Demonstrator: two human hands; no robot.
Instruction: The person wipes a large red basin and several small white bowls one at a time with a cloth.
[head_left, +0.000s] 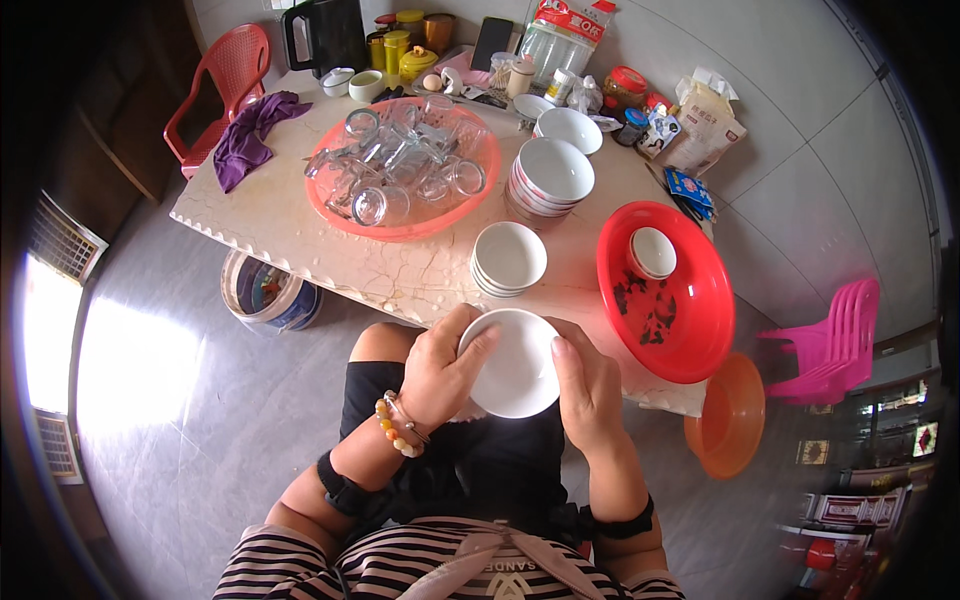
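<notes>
Both my hands hold a white bowl (517, 367) over my lap, just off the near edge of the table. My left hand (446, 360) grips its left rim, thumb inside. Opposite it, my right hand (589, 382) grips the right rim with the thumb at the edge. Just beyond stands a short stack of white bowls (510, 256). Farther back is a taller stack of larger bowls (555, 172), with another white bowl (571, 131) behind it. To the right, a red plastic basin (701, 300) holds small bowls (654, 253) and dark scraps.
A pink plastic basket (403, 234) of clear glasses stands on the marble-look table (277, 232). Jars, a black electric kettle (328, 37) and a phone (492, 45) line the back. A purple cloth (251, 142) lies left. A bucket (300, 304) and an orange basin (731, 420) stand lower down.
</notes>
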